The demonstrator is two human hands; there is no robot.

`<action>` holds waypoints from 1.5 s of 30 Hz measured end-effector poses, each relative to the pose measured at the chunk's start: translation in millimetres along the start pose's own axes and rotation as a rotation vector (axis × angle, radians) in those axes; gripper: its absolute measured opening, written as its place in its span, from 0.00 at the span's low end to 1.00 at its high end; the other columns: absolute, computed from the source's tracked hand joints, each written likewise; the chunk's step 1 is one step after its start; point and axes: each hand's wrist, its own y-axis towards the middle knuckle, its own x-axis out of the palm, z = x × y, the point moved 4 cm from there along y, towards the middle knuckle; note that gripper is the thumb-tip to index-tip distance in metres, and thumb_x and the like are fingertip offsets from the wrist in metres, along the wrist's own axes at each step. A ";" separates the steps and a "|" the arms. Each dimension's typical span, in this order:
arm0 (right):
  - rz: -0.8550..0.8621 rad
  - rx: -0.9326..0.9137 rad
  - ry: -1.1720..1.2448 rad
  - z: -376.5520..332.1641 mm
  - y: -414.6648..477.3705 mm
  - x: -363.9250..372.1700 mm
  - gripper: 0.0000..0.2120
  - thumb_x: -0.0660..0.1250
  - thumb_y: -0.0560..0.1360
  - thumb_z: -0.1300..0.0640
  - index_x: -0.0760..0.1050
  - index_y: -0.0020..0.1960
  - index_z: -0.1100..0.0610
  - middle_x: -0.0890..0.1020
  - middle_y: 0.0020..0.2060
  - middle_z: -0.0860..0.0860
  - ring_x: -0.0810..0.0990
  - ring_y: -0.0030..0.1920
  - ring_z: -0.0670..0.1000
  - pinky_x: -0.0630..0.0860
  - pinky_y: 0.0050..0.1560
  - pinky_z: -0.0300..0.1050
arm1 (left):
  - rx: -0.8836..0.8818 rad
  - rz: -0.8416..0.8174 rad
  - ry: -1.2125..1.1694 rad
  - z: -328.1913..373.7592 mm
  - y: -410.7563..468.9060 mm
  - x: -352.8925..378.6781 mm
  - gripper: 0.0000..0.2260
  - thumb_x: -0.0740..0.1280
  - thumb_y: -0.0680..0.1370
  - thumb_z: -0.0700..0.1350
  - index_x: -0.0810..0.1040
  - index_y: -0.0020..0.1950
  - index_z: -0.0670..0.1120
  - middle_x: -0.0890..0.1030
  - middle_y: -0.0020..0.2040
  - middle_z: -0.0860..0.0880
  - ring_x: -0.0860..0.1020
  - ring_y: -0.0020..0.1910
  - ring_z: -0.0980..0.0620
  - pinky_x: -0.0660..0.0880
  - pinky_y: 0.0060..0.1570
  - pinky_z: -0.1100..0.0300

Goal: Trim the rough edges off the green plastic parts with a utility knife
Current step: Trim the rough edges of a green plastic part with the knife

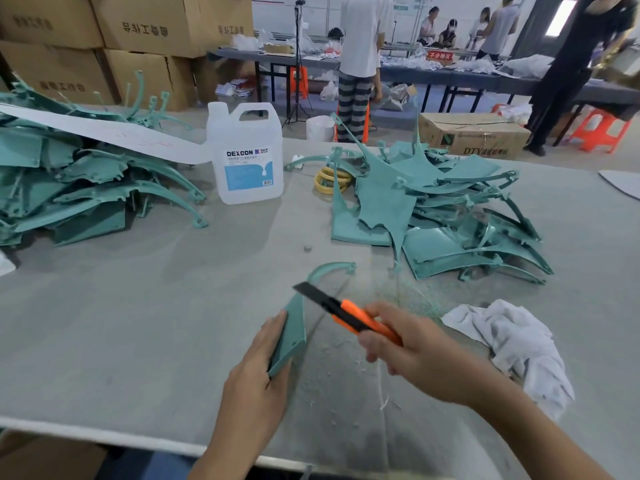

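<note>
The step in hand was trimming. The left grip (263,355) held one green part (292,330) by its flat panel, fingers curled round the near edge, thumb along the outer side. The part's thin curved arm reached away from that grip over the surface (138,323). The right grip (408,348) was closed round the orange handle of one knife (346,313), with the dark blade extended toward the left grip. The blade crossed the top of the panel where the arm begins; whether the edge touched the plastic could not be told.

By my reading, the next move called for laying the blade flat along the rough edge and drawing it away from the left grip's fingers, which sat close to the cut line. Pale shavings (332,358) lay between and below the two grips, which suggested that trimming was well under way.

The count:
- Two heaps of green parts, too tangled to count: one (86,188) far beyond and left of the left grip, one (443,202) beyond the right grip.
- One white jug (244,157), beyond the left grip, between the heaps.
- One stack of yellow rings (332,180) beside the right heap, number unclear.
- One white rag (512,344), just right of the right grip.
</note>
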 end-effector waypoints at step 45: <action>0.203 0.045 0.218 2.4 8.5 57.5 0.21 0.57 0.76 0.31 0.75 0.51 0.48 0.79 0.32 0.48 0.75 0.28 0.42 0.75 0.32 0.49 | -0.117 0.019 -0.050 -12.2 3.3 4.6 0.23 0.65 0.82 0.45 0.69 0.77 0.57 0.78 0.68 0.51 0.77 0.66 0.48 0.71 0.56 0.65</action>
